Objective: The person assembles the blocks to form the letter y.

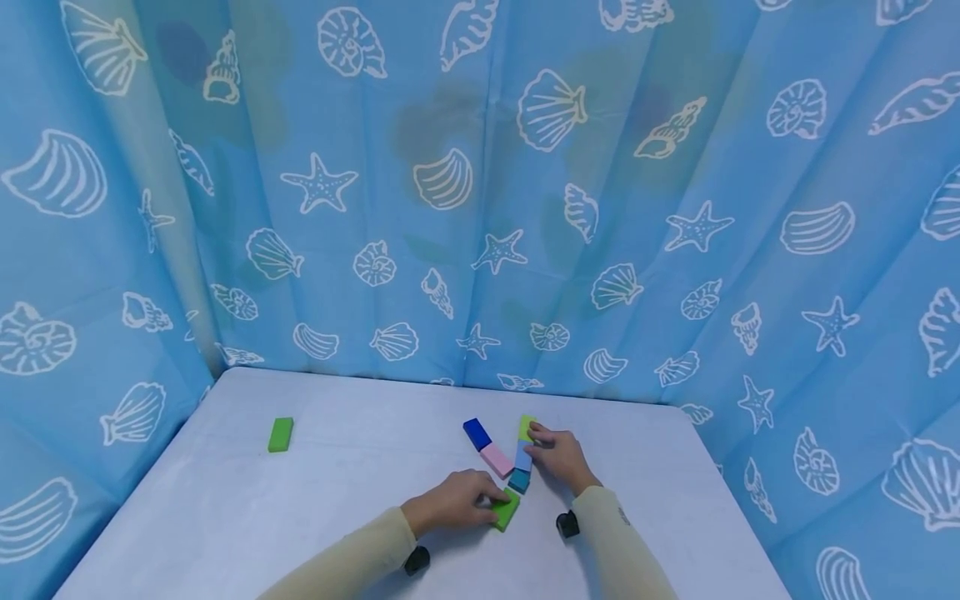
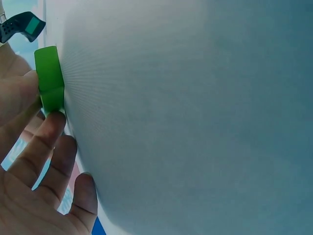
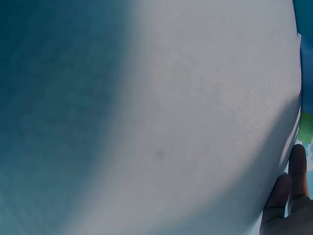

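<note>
In the head view, my left hand (image 1: 459,500) pinches a green block (image 1: 506,510) between thumb and fingers at the near end of a row of blocks. The left wrist view shows this green block (image 2: 50,78) held at its edges. Just beyond it lies a teal block (image 1: 519,481), then a light blue block (image 1: 522,455) and a lime block (image 1: 527,427) in line. My right hand (image 1: 561,458) touches the right side of the light blue and lime blocks with its fingertips. A pink block (image 1: 496,459) and a dark blue block (image 1: 476,434) form a slanting line to the left.
Another green block (image 1: 281,434) lies apart at the far left of the white table (image 1: 360,450). A blue curtain (image 1: 480,292) with shell patterns hangs behind and beside the table. Black devices (image 1: 567,524) sit at both wrists.
</note>
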The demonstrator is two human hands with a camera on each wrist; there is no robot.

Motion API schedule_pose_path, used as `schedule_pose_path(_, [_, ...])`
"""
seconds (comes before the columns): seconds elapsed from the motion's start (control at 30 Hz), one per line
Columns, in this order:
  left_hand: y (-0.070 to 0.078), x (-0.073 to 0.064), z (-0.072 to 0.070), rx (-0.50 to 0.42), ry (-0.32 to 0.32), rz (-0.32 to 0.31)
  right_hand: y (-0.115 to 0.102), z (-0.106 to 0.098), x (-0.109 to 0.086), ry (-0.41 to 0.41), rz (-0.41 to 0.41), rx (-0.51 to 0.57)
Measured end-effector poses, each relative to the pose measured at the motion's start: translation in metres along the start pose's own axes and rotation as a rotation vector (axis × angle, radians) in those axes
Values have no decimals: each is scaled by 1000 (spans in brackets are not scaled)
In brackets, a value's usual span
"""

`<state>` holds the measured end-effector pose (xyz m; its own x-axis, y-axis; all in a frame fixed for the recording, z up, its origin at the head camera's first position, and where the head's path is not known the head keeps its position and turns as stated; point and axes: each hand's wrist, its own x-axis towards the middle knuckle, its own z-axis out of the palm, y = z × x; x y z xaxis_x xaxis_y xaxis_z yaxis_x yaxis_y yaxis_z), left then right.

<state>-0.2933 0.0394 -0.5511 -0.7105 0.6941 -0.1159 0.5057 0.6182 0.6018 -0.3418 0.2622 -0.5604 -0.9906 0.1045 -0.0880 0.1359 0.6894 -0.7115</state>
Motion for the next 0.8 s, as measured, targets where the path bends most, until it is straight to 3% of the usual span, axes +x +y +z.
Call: schedule_pose_path(0.8, [9,10,0,16,5,-29,4,-2,2,0,-21,-15])
